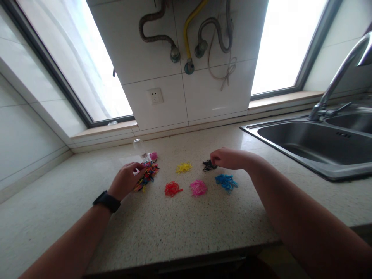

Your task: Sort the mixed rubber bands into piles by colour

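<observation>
1. At the tips of the right hand (pixel 228 158), the fingers are pinched together over a small black pile (pixel 208 166) of tiny elastic bands, touching its right edge; whether a band is actually caught between them is too small to tell.
2. The left hand (pixel 126 180) lies with fingers curled loosely, their tips resting on the near left edge of the mixed-colour heap (pixel 147 175); the grip itself cannot be made out.
3. That mixed heap is elongated, its long axis running from near-left to far-right, with its far end pointing toward a clear bottle (pixel 140 148) lying on its side and a pink cap (pixel 154 155) just beside it.
4. Between the two hands lie four sorted piles, each apart from the others: yellow pile (pixel 184 167) farthest back, then red pile (pixel 172 188), pink pile (pixel 198 187) and blue pile (pixel 226 181) in a near row. The blue pile sits just below the right hand, close to the black one.
5. A black watch (pixel 106 201) circles the left wrist.
6. Everything rests on a speckled countertop (pixel 186 232); a steel sink (pixel 314 147) lies to the right, its faucet (pixel 340 73) cut off by the frame edge.
7. Single bands within the piles are too fine to distinguish.
</observation>
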`<state>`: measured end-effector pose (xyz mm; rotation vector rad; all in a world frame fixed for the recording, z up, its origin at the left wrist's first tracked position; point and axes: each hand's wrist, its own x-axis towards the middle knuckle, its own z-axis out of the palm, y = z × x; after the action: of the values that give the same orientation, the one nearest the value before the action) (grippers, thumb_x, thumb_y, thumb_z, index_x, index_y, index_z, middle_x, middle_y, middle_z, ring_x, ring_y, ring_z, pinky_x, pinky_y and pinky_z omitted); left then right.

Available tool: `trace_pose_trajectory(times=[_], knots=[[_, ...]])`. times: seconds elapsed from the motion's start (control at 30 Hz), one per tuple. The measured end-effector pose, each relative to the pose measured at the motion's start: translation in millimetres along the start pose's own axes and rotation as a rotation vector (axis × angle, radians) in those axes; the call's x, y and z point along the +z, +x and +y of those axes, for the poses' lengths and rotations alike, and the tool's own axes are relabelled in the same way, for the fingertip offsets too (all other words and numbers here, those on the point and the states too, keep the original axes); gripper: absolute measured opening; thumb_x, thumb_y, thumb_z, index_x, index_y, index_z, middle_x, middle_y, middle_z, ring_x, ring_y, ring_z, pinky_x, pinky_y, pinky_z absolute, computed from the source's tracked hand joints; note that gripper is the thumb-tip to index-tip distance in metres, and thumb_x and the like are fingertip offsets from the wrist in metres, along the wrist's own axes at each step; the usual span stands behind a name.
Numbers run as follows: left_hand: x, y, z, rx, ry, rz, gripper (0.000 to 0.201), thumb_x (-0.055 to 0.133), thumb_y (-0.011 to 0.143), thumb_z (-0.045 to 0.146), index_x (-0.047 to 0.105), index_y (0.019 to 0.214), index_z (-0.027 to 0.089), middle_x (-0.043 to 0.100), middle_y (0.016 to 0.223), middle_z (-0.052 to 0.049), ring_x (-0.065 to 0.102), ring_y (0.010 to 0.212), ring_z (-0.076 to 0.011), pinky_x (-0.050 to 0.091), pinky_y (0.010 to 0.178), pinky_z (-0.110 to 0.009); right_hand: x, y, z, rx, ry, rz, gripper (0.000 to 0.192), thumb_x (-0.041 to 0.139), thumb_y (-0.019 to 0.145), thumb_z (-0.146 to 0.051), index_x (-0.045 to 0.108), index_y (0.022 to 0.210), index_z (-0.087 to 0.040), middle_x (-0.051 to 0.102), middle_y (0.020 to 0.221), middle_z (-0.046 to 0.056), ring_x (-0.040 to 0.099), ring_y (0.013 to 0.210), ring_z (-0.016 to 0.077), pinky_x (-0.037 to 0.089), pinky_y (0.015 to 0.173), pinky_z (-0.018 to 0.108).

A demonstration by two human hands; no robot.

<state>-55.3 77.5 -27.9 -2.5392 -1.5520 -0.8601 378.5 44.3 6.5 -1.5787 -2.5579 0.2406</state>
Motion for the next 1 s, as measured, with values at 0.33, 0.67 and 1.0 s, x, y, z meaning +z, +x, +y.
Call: trace_pose_trajectory(times=[0.33, 0.67, 1.0], knots=[[0.8, -1, 4, -0.044, -0.058, -0.016, 0.03, 0.057, 0.089, 0.047, 0.07, 0.094, 0.021, 0.071, 0.09, -0.004, 0.064, 0.079, -0.0199, 0.049, 0.077, -0.031, 0, 1, -2, -0.006, -0.01, 0.002, 0.023, 0.05, 0.081, -0.016, 0.072, 0.087, -0.019, 0.073, 0.084, 0.006, 0.062, 0.075, 0.0175, 0.039, 0.068, 0.027], [4.4, -3, 26, -0.042, -0.114, 0.023, 0.034, 0.055, 0.091, 0.049, 0.071, 0.096, 0.02, 0.069, 0.082, -0.004, 0.063, 0.073, -0.0187, 0.049, 0.071, -0.03, -2, -1, -7, -0.015, 0.001, 0.007, 0.022, 0.05, 0.083, -0.015, 0.071, 0.088, -0.019, 0.072, 0.083, 0.006, 0.061, 0.075, 0.0176, 0.038, 0.068, 0.027], [1.6, -12, 81, 0.072, -0.268, 0.057, 0.022, 0.058, 0.093, 0.038, 0.071, 0.097, 0.02, 0.069, 0.093, -0.006, 0.06, 0.077, -0.0169, 0.049, 0.069, -0.029, -7, -3, -39, -0.153, 0.014, 0.176, 0.021, 0.05, 0.085, -0.015, 0.068, 0.095, -0.019, 0.071, 0.088, 0.005, 0.059, 0.077, 0.0162, 0.037, 0.07, 0.026]])
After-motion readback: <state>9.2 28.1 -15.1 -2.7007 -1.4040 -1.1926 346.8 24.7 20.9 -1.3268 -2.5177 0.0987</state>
